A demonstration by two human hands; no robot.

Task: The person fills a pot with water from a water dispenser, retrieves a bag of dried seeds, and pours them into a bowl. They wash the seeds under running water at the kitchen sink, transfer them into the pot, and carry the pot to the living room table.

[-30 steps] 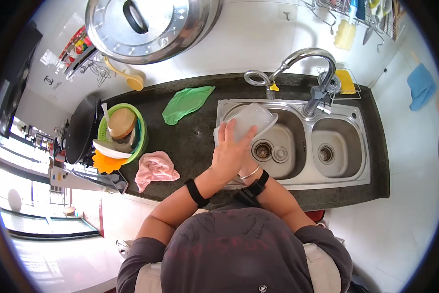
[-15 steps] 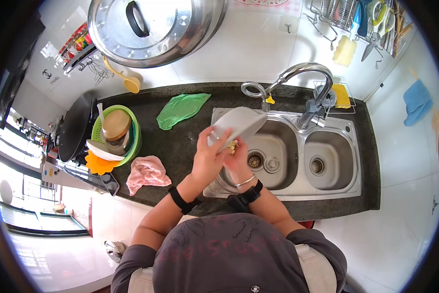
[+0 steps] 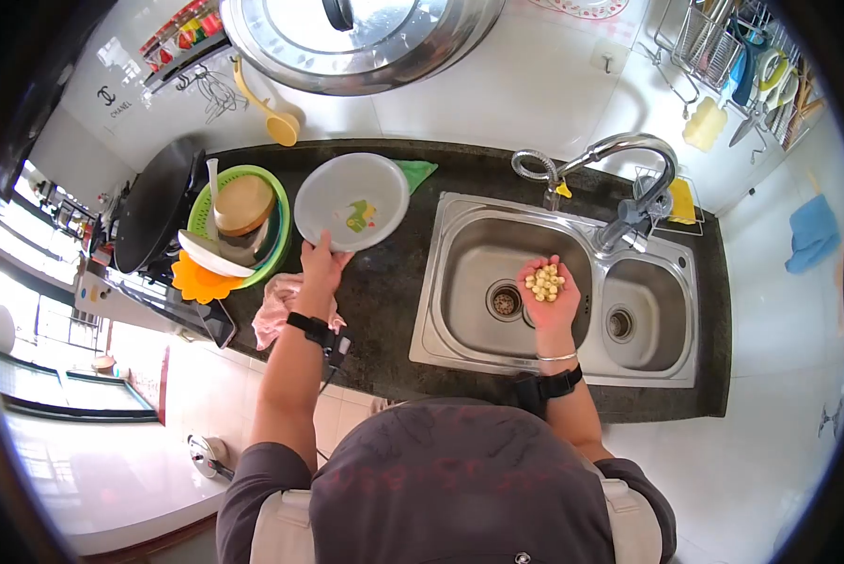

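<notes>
My left hand [image 3: 322,266] is at the near rim of a white plastic bowl [image 3: 328,202], its fingers closed on that edge. The bowl is upright over the dark counter, with a green and yellow print showing inside, and it partly covers a green cloth [image 3: 416,173]. Over the large sink basin [image 3: 469,273], my right hand [image 3: 552,308] is palm up and cupped around a small heap of pale yellow pieces [image 3: 544,282]. A drain strainer [image 3: 504,301] lies in the basin, left of that hand.
A green basket [image 3: 199,211] with stacked dishes stands left of the bowl, beside a black pan [image 3: 149,221]. A pink cloth [image 3: 273,310] lies near my left wrist. The faucet [image 3: 671,169] rises behind the sink, and the small basin [image 3: 640,324] is at the right.
My hands have moved apart. The bowl, tilted over the sink's left edge before, is now upright further left. My right hand has moved right with the pale pieces, and the view has shifted.
</notes>
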